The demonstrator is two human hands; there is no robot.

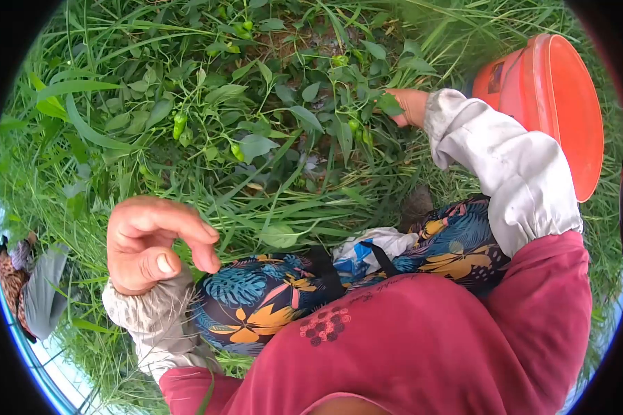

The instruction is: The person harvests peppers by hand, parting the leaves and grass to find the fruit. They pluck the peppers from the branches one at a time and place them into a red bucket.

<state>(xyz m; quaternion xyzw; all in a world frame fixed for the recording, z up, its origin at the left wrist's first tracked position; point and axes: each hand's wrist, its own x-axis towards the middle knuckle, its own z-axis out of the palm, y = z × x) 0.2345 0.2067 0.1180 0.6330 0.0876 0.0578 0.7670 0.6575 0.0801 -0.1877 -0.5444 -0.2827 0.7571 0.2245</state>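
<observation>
My left hand [152, 242] is raised over the grass beside my knee, its fingers curved and a gap between thumb and fingertips, holding nothing. Among the leaves of a pepper plant [256, 143], my right hand [411, 106] reaches in from the right. Leaves cover its fingertips, so whatever they touch is hidden. Small green peppers hang nearby: one pepper [354, 126] left of and below my right hand, another pepper [179, 126] farther left, and a smaller pepper [237, 151] low in the middle.
An orange-red bucket [526, 86] lies tilted in the grass beside my right forearm, its opening facing right. A white and blue plastic bag [375, 247] rests across my lap. At the far left edge is grey cloth [46, 294], possibly another person's clothing. Tall grass [457, 21] surrounds the plants.
</observation>
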